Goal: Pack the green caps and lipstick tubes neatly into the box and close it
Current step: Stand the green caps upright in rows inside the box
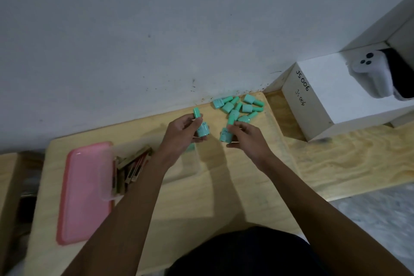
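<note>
My left hand (179, 134) is closed around a green cap (201, 126) held upright above the wooden board. My right hand (246, 135) grips another green cap (225, 134) just to the right of it. A pile of several green caps (238, 107) lies at the board's far edge by the wall. A clear plastic box (156, 163) sits under my left forearm; several lipstick tubes (132, 166) lie in its left end and one green cap (191, 147) shows at its far right end. Its pink lid (85, 190) lies flat to the left.
The wooden board (224, 186) rests on a plywood surface (347, 163). A white carton marked JS 006 (318, 101) stands at the right with a white controller (371, 71) on it. The grey wall (156, 29) runs right behind the board.
</note>
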